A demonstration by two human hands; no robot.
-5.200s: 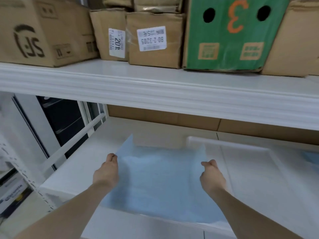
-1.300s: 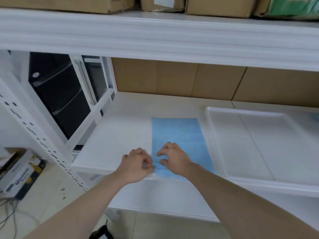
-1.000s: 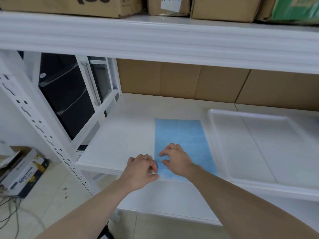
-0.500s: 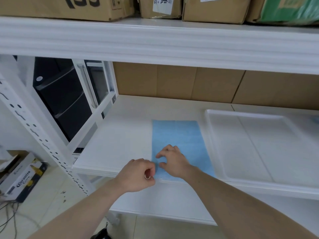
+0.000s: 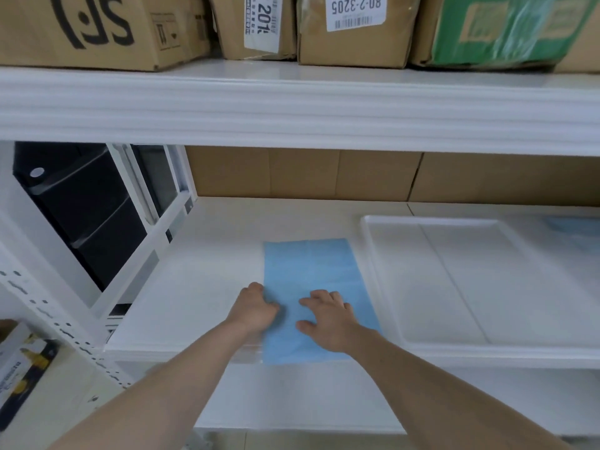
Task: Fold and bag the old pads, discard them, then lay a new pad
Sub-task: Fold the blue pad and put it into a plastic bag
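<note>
A blue pad (image 5: 311,267), folded into a narrow strip, lies on the white shelf (image 5: 201,280) with its near end hanging over the front edge. My left hand (image 5: 256,308) sits at the pad's left edge with its fingers curled and grips that edge; the fingertips are hidden under the hand. My right hand (image 5: 328,316) rests on the middle of the pad with its fingers spread and presses it down. A thin clear margin of the pad shows beside my left wrist.
A shallow white tray (image 5: 373,222) lies on the shelf just right of the pad, and another blue pad (image 5: 571,228) shows at the far right. Cardboard boxes (image 5: 350,27) fill the upper shelf. Black drawers (image 5: 87,216) stand at the left.
The pad went from held spread out to a narrow folded strip on the shelf. In the last half second my left hand slid forward along its left edge; my right hand spread flatter.
</note>
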